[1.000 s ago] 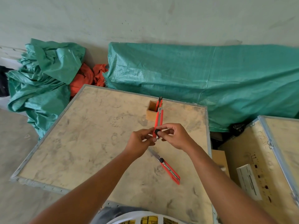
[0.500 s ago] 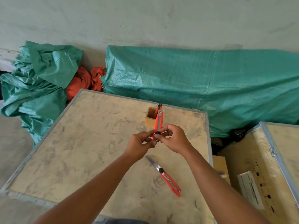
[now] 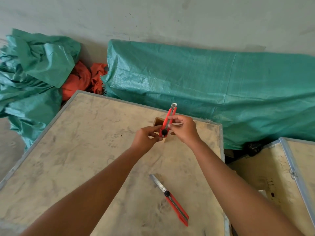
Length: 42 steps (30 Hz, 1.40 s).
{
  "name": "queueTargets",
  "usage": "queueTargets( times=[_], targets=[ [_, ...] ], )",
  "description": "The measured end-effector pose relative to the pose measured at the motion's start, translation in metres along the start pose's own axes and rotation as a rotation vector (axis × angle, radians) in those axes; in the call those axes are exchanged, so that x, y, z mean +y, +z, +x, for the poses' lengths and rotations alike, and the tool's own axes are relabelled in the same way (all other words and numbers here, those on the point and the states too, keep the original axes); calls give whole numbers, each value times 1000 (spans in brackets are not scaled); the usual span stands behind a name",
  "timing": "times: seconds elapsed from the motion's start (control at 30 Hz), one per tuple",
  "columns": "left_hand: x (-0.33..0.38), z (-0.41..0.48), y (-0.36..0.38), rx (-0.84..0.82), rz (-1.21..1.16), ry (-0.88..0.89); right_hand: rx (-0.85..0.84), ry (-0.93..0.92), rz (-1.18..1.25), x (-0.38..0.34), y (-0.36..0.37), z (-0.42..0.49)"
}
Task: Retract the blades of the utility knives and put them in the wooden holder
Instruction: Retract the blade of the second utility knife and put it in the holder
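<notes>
Both hands hold one red utility knife (image 3: 168,119) upright over the crate top, its black knob near the bottom and its metal tip pointing up. My left hand (image 3: 146,138) pinches its lower end. My right hand (image 3: 184,128) grips its middle. Directly behind the knife stands the wooden holder (image 3: 157,122), mostly hidden by my hands. A second red utility knife (image 3: 172,200) lies flat on the crate nearer me, with its silver blade extended toward the upper left.
The work surface is a plywood crate top (image 3: 85,150) with metal edging. A second crate (image 3: 281,167) stands to the right across a gap. Green tarpaulin (image 3: 221,91) covers goods behind, with orange cloth (image 3: 81,80) at the back left.
The held knife has risen a little and tilted slightly right, now covering the holder. The camera moved closer and lower. The knife on the crate has not moved.
</notes>
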<state>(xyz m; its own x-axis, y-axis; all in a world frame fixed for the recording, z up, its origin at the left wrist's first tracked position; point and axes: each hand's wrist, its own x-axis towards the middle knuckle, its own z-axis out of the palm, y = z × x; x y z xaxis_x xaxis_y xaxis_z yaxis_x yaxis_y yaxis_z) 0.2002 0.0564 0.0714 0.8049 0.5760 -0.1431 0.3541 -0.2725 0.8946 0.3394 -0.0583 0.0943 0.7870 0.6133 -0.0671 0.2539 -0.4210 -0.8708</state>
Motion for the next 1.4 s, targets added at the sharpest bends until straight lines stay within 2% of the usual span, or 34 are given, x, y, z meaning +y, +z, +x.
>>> queueTargets(
  times=[0.1,0.2,0.27,0.33,0.47,0.7,0.97,1.1,1.23,1.4],
  targets=[
    [-7,26,-1,44,22,-18,95,-7,-27,5,15,20],
    [-18,47,3,88,150,-65,171,-53,-105,11,32,31],
    [-28,57,8,41,216,-153,162,-50,-149,17,43,35],
    [-35,64,12,-3,182,-207,128,-48,-198,25,52,36],
    [-42,70,15,13,105,-275,64,-39,-284,38,62,36],
    [-41,69,15,26,133,-258,41,-48,-278,40,60,38],
    [-28,35,12,75,126,-244,100,-101,-235,47,37,2],
    [-34,7,17,65,126,-241,37,-1,-211,61,28,-22],
    [-56,-43,37,-35,166,-295,-132,162,-134,78,18,-70],
    [-89,-92,68,-108,345,-276,-337,226,-248,107,22,-129]
  ],
)
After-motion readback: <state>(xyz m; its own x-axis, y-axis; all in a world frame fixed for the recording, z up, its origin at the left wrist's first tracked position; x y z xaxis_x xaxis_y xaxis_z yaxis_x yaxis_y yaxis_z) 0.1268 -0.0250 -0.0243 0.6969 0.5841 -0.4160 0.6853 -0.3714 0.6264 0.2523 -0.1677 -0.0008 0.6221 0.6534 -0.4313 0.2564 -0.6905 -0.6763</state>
